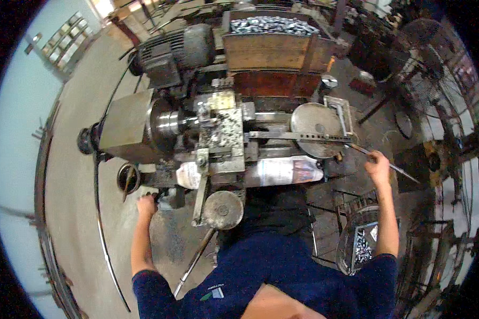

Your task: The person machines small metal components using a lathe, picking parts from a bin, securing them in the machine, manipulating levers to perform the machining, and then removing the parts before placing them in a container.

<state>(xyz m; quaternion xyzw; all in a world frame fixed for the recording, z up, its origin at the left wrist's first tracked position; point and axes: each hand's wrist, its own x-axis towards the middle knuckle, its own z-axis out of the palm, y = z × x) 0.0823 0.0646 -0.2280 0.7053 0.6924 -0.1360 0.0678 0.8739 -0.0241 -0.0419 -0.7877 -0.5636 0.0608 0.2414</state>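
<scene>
In front of me stands a lathe-like machine with a shiny spindle [168, 122] and a tool slide [222, 130] speckled with metal chips. My right hand [378, 168] is closed around a long thin metal lever [404, 174], whose inner end meets a perforated flat bar [282, 136]. That bar runs from the slide across a round metal disc [314, 119]. Low on the machine's left, my left hand [146, 205] is closed at a small dark part; its fingers are partly hidden, so what they grip is unclear. A second round disc [223, 210] sits nearer my body.
Behind the machine are a motor [178, 48] and a wooden box [271, 52] heaped with small metal pieces. A dark bucket [127, 177] with a stick stands at left. More pieces lie in a tray [363, 245] by my right arm. A long rod [107, 258] slants along the left.
</scene>
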